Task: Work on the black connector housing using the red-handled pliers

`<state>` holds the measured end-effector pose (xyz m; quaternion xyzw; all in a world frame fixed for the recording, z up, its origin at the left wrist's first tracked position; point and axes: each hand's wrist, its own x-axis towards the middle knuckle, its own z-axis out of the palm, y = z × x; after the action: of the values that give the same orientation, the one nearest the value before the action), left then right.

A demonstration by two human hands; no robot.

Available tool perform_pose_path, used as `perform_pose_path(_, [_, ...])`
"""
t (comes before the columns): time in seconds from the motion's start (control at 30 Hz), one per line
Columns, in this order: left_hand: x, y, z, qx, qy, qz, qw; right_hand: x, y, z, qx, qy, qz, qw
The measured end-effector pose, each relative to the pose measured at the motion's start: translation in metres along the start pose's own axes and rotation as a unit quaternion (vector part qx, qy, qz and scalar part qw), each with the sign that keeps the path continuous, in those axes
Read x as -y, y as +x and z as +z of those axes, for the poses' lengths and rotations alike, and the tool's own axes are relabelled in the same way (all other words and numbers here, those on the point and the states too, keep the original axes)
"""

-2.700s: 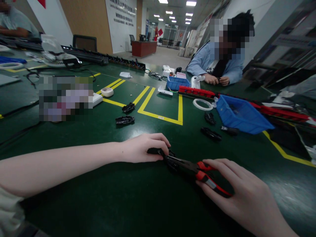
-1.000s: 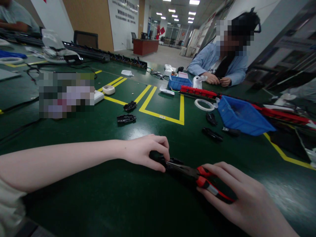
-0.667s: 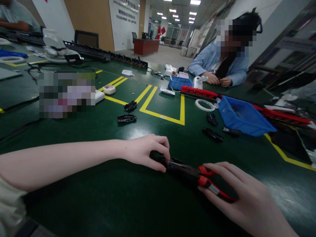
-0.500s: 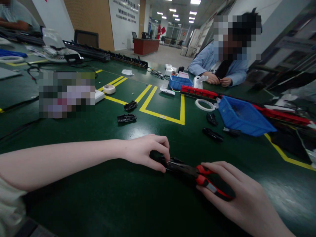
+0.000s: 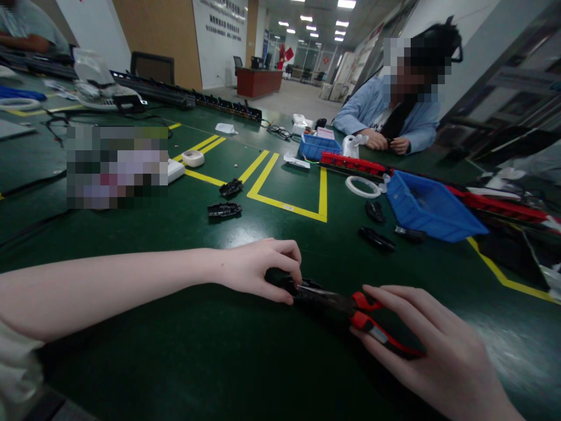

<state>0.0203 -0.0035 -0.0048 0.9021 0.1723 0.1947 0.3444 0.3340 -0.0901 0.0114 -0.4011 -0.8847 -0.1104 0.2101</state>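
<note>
My left hand (image 5: 267, 266) is closed around a small black plastic part (image 5: 283, 278) and holds it low over the green table (image 5: 184, 362). My right hand (image 5: 438, 333) grips the red handles of a pair of long-nose pliers (image 5: 366, 316). The plier jaws point left and reach the black part beside my left fingertips. Whether the tips pinch anything there is hard to make out. Beyond my left hand lie two similar black parts, one nearer (image 5: 225, 210) and one farther (image 5: 231, 187).
More black parts (image 5: 377, 238) lie right, before a blue bin (image 5: 433, 204). A white ring (image 5: 363, 186), a tape roll (image 5: 193, 158), a smaller blue bin (image 5: 319, 147) and red strips (image 5: 353, 162) are farther back. Across the table sits a person (image 5: 394, 117) in light blue.
My right hand and the pliers have shifted slightly to the right, with the handles a little wider apart. My left hand has stayed almost still.
</note>
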Motion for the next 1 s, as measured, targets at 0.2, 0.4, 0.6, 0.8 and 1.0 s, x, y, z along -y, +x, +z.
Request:
perform_pose_path(0.2, [-0.002, 0.000, 0.000, 0.001, -0.001, -0.005, 1.000, 0.003, -0.003, -0.005, -0.010, -0.040, -0.024, 0.999])
perform_pose_path(0.4, [-0.004, -0.002, -0.001, -0.003, 0.015, 0.000, 1.000, 0.011, -0.002, -0.003, -0.045, -0.036, -0.024, 0.998])
perform_pose_path(0.6, [-0.031, -0.002, 0.001, -0.039, 0.020, 0.027, 0.999, 0.017, -0.003, -0.003, -0.079, -0.031, -0.044, 0.995])
perform_pose_path(0.8, [-0.084, -0.007, 0.027, -0.079, -0.166, -0.040, 0.982, 0.031, -0.004, -0.013, -0.101, -0.021, -0.021, 0.994])
perform_pose_path(1.0, [-0.086, -0.008, 0.028, -0.108, -0.155, -0.017, 0.982, 0.035, -0.004, -0.016, -0.102, -0.012, -0.027, 0.994])
